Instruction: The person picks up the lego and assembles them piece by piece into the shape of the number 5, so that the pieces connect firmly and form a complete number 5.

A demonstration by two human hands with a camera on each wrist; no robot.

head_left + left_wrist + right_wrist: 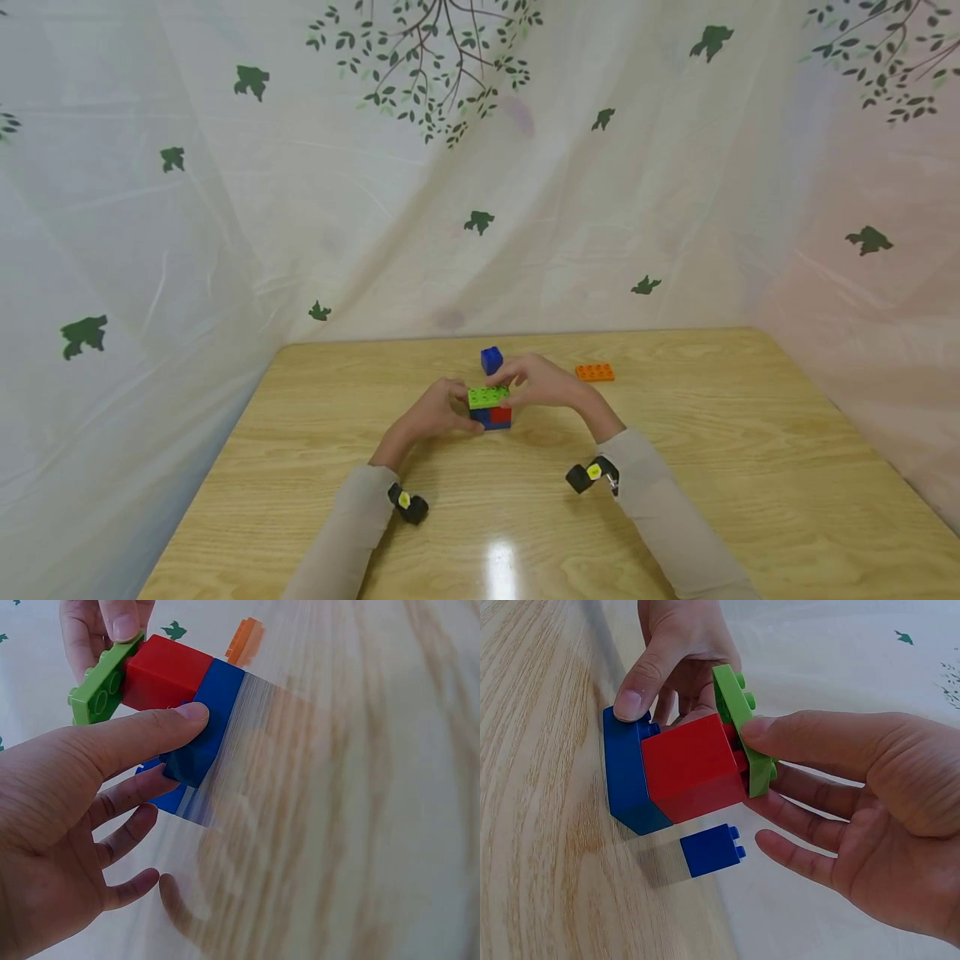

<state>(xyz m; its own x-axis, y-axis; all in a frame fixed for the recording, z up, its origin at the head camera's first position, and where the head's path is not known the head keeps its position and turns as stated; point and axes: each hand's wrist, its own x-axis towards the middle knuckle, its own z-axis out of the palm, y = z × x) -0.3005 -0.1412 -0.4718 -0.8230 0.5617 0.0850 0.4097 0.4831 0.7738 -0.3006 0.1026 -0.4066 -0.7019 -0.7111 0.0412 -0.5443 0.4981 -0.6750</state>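
Observation:
A small stack stands mid-table: a long blue brick [634, 780] at the bottom with a red brick [694, 761] on one end of it. My left hand [437, 410] grips the blue brick, its thumb on the near side and fingers behind. With thumb and fingers, my right hand [546, 383] pinches a flat lime-green brick [489, 397] over the red one. In the right wrist view the green brick tilts, and red studs show in the gap beneath it.
A small blue brick [491, 360] stands on the wooden table [712, 433] just behind the stack. Farther right lies a flat orange brick [595, 372]. A pale curtain [570, 275] with leaf prints hangs behind the table's back edge.

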